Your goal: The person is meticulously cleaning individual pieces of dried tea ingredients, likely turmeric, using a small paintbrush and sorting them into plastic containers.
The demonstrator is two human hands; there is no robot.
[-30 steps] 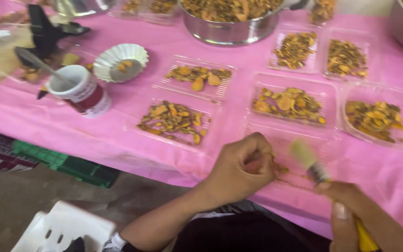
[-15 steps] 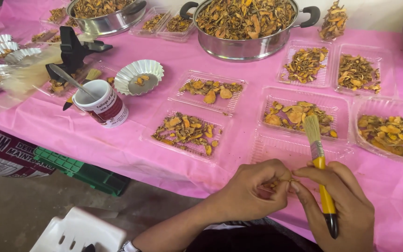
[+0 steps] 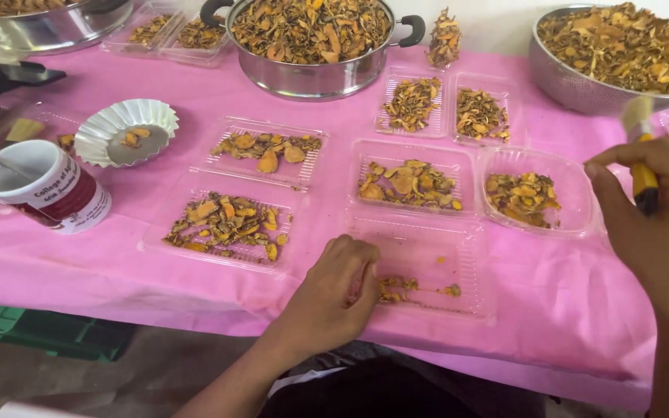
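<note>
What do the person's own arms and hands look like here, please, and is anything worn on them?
Both are bare: the left hand and its forearm show no glove, sleeve, ring or watch. The right hand is bare too, with no glove or jewellery visible. Nails look short and unpainted.

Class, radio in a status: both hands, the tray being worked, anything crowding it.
Left hand fingers down on dried pieces in the clear tray. Right hand grips yellow-handled brush, raised clear of the tray. Filled trays close alongside.
</note>
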